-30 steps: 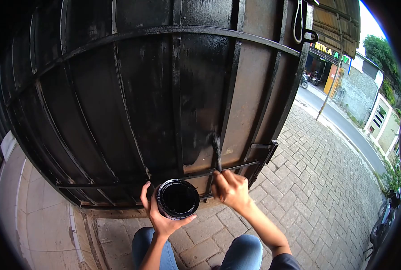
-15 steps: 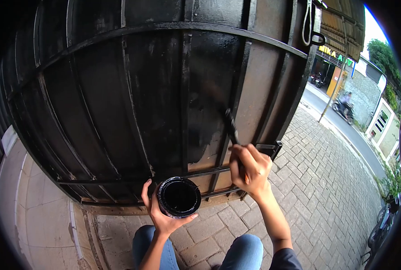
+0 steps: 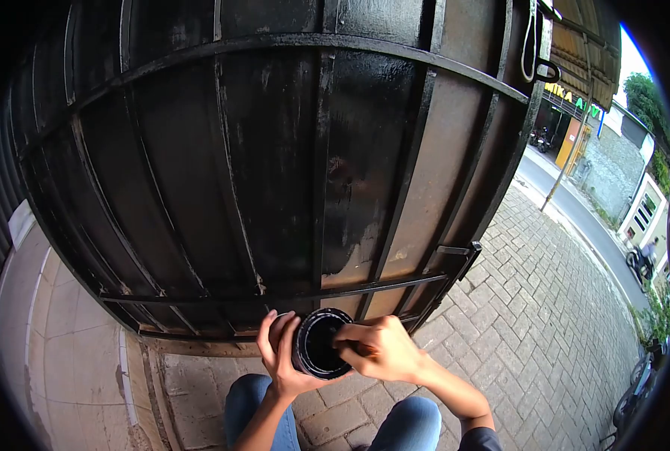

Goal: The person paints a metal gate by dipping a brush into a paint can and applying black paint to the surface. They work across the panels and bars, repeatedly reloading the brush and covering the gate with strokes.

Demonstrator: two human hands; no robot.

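My left hand (image 3: 285, 367) is wrapped around a round can of black paint (image 3: 300, 353), held tilted in front of my knees. My right hand (image 3: 387, 350) is over the can's right side, closed on a paintbrush (image 3: 366, 350). Most of the brush is hidden by my fingers and the dark inside of the can, where its bristle end sits. Before me stands a metal gate panel (image 3: 271, 180) with raised ribs. Wet black paint shines on its upper middle, while brownish bare patches show lower down and to the right.
Grey paving blocks (image 3: 493, 323) lie under and right of me. A latch (image 3: 470, 255) juts from the gate's right edge. To the left runs a pale concrete strip (image 3: 72, 338). A motorcycle with a rider (image 3: 640, 263) is on the road at far right.
My right hand has come down from the gate surface and brought the brush into the can. The can has shifted slightly right and down. The motorcycle has moved along the road.
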